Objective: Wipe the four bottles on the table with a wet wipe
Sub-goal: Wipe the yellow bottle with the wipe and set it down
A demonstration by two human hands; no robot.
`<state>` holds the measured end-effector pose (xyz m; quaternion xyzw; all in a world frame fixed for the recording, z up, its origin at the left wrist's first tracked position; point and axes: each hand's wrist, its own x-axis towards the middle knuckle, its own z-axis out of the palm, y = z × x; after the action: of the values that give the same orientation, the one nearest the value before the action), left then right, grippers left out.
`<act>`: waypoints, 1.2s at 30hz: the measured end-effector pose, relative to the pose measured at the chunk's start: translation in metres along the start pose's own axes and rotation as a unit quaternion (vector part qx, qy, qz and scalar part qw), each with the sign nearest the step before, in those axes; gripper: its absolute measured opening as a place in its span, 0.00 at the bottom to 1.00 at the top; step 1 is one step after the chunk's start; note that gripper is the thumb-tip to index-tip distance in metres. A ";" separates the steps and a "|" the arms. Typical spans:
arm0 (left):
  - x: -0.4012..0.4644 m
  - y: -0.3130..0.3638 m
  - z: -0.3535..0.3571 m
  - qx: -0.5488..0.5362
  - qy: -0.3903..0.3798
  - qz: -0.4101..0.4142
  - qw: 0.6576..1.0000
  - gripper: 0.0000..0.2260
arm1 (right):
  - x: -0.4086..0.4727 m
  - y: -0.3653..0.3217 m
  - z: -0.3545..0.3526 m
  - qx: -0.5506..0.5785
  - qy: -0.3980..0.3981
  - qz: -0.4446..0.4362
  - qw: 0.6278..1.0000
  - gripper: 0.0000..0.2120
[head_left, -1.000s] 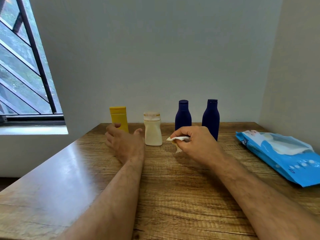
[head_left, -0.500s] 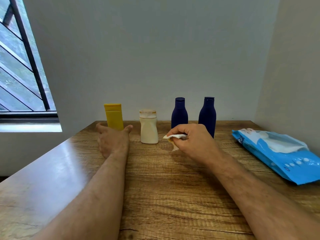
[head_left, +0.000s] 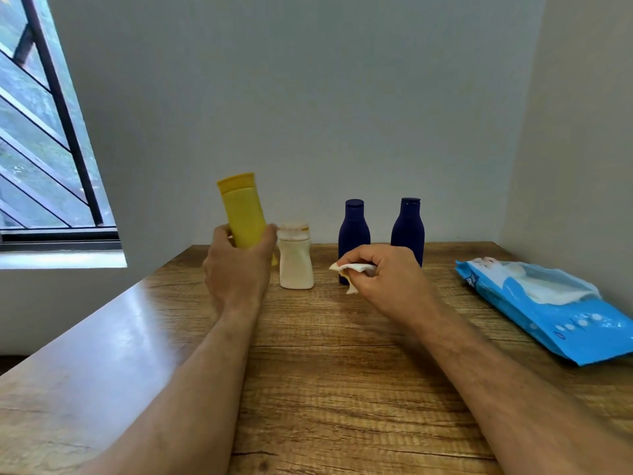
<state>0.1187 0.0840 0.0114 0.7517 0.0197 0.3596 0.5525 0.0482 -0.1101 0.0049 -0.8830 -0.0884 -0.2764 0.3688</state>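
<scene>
Now the left hand (head_left: 236, 272) grips the yellow bottle (head_left: 244, 214) around its lower part, thumb on the right side and fingers on the left, and holds it up off the wooden tabletop (head_left: 325, 371) with its top tilted slightly to the left. Just right of that hand stands the cream bottle (head_left: 295, 260), upright on the tabletop and close to the yellow bottle's lower edge. Further right are two dark blue bottles, both upright near the far edge: the left blue bottle (head_left: 354, 231) and the right blue bottle (head_left: 407, 228), a little apart from each other. The right hand (head_left: 383, 275) is in front of them, low over the tabletop, its curled fingers and thumb pinching a crumpled white wet wipe (head_left: 352, 270) that sticks out to the left and hangs down a little; the hand hides the base of both blue bottles. At the right side of the tabletop lies a blue wipes pack (head_left: 555, 313), its flap open with a white wipe showing. A barred window (head_left: 44, 132) is at the far left.
</scene>
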 end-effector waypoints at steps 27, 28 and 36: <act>-0.045 0.016 0.028 -0.417 -0.333 -0.188 0.825 0.30 | 0.000 -0.007 0.002 0.050 0.008 -0.097 0.994 0.07; -0.044 0.015 0.029 -0.426 -0.324 -0.206 0.819 0.28 | 0.000 -0.008 0.004 0.054 -0.024 -0.093 0.994 0.06; -0.046 0.015 0.028 -0.429 -0.393 -0.260 0.771 0.20 | 0.000 -0.006 0.001 0.022 0.108 -0.067 0.992 0.04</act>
<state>0.0954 0.0358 -0.0033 0.4784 -0.1605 -0.1538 0.8495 0.0465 -0.1048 0.0084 -0.8318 -0.1133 -0.3923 0.3759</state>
